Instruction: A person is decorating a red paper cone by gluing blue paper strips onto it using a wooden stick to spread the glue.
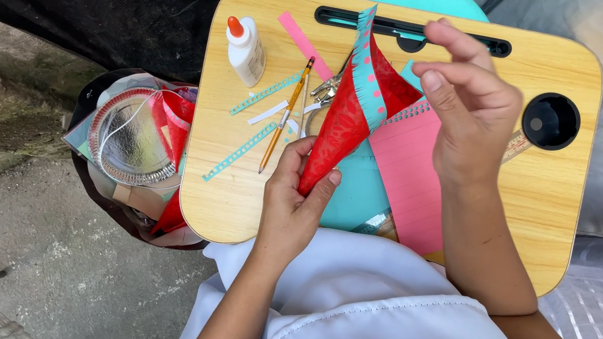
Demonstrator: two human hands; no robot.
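My left hand [292, 199] grips the pointed end of a red paper cone [343, 124]. A teal strip with pink dots [366, 70] runs along the cone's wide rim. My right hand [469, 107] hovers at that rim with fingers apart, fingertips near the strip's upper end. Both hands are over a wooden lap tray [562, 185]. Under the cone lie a pink paper sheet [409, 176] and a teal sheet [358, 193].
On the tray lie a white glue bottle with an orange cap [245, 48], a pencil [285, 115], scissors [325, 91], teal paper strips [238, 153] and a pink strip [301, 40]. A dark bag [141, 150] with a foil plate and papers stands at the left.
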